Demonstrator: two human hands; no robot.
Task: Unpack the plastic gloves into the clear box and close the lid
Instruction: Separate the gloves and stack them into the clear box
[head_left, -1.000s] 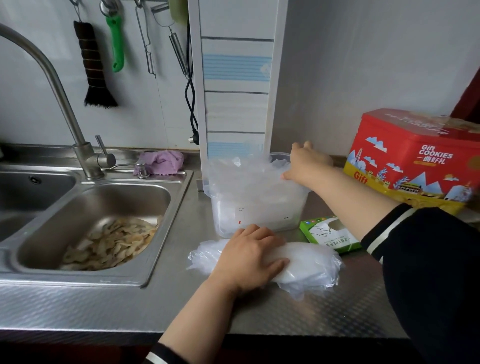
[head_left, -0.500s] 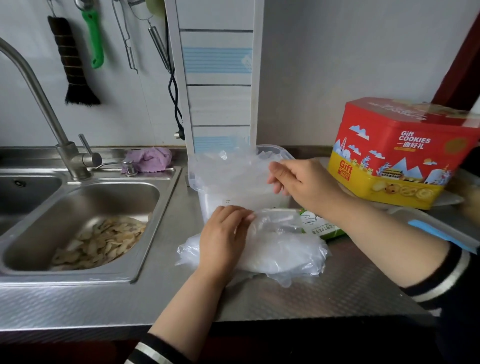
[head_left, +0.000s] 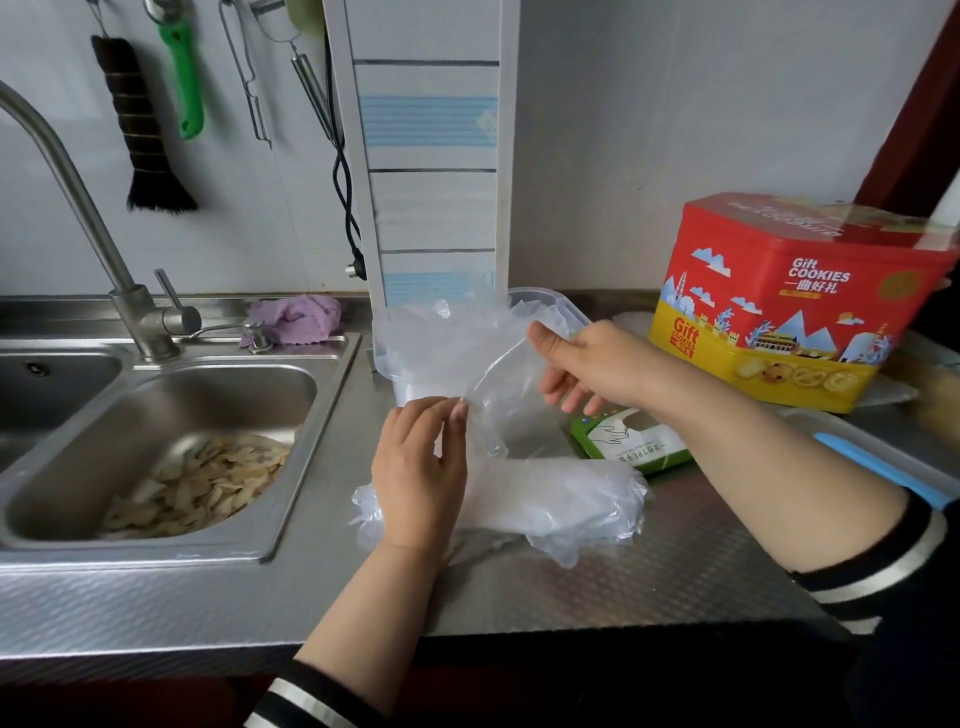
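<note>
Left fingers (head_left: 457, 413) pinch one corner of a thin plastic glove (head_left: 498, 384); the right hand (head_left: 597, 369) grips its other end, stretching it crosswise just before the clear box (head_left: 566, 306). One glove pile (head_left: 561, 493) lies lengthwise along the counter's (head_left: 675, 571) front edge, nearer the left hand (head_left: 421, 473). One green packet (head_left: 634, 447) rests right.

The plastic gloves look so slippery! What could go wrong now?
1. Both hands, left and right, pinch one thin glove sheet between them; pulled too hard, it might tear.
2. The loose glove pile lies near the counter's front edge and could slide off.
3. Gloves already bulge out of the clear box, so the lid may not shut properly.
</note>
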